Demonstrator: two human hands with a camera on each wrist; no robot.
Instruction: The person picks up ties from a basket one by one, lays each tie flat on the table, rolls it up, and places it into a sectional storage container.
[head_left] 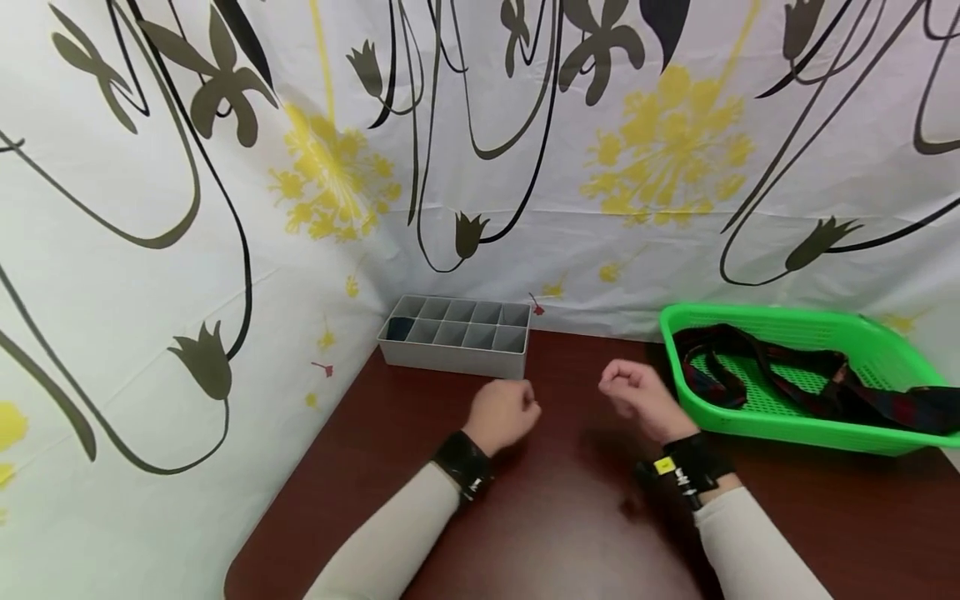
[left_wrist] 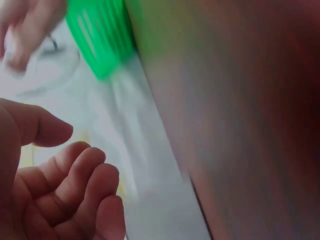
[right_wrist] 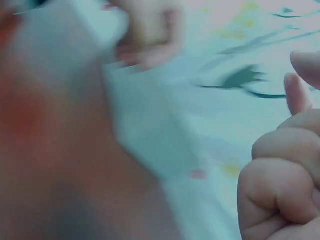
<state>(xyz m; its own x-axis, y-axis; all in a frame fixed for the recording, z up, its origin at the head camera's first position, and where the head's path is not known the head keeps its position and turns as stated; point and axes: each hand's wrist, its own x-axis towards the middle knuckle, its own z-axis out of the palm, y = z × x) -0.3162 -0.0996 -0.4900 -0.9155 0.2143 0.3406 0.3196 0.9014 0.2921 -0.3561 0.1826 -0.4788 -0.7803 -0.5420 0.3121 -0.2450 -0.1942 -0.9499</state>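
My left hand (head_left: 504,414) hovers over the table just in front of a grey divided box (head_left: 457,357). In the left wrist view its fingers (left_wrist: 102,182) curl loosely with the thumb apart and nothing held. My right hand (head_left: 641,400) is in the air left of a green basket (head_left: 802,435). Its fingers (right_wrist: 280,187) are bent and hold nothing that shows. A dark folded piece, seemingly cloth, (head_left: 401,328) sits in the box's front left compartment; the other compartments show bare. Long dark plaid cloth strips (head_left: 780,373) lie in the basket, one end over its right rim.
The dark red-brown table (head_left: 555,533) has a rounded front left corner. White flower-printed sheeting (head_left: 525,183) hangs behind and to the left, close to the box and basket. Both wrists wear black bands (head_left: 461,464).
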